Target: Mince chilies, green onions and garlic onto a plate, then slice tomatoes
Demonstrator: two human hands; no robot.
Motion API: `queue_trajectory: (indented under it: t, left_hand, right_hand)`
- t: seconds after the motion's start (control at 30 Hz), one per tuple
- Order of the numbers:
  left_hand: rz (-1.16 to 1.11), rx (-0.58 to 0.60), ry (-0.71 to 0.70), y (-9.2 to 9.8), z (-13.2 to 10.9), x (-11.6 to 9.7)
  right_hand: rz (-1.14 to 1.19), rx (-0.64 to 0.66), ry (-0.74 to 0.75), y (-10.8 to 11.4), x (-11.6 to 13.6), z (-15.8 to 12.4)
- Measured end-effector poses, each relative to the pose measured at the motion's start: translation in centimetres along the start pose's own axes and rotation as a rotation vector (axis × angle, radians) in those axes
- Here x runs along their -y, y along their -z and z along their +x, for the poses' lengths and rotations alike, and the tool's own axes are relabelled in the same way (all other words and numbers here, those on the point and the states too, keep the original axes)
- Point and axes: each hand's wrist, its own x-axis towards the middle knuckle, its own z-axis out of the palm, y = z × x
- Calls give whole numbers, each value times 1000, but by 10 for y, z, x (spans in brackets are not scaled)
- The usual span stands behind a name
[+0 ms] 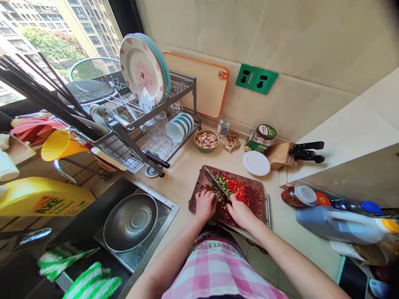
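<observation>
My right hand (240,211) grips the handle of a kitchen knife (215,181), whose blade slants up and left across a dark red-brown cutting board (257,195). To the left of the blade my left hand (205,205) rests on the board with its fingers curled. A small pale green piece shows at those fingertips, too small to name, and the fingers cover the rest. Chopped red pepper (238,189) lies heaped to the right of the blade. Chopped green bits (222,182) are gathered along it, near the tip half.
Behind the board stand a bowl of garlic cloves (206,133), ginger (231,142), a glass jar (223,126), a white plate (256,163) and a knife block (280,155). A dish rack (174,99) and a sink holding a wok (131,222) are left. Bottles (339,224) line the right.
</observation>
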Motion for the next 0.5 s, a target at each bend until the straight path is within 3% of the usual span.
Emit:
queue_trajectory:
  t: [0.23, 0.5]
  left_hand:
    - [-19, 9, 10, 5, -3, 0]
    - [9, -35, -26, 7, -13, 3]
  right_hand:
    - [13, -18, -53, -17, 8, -1]
    - [71, -7, 29, 9, 3, -1]
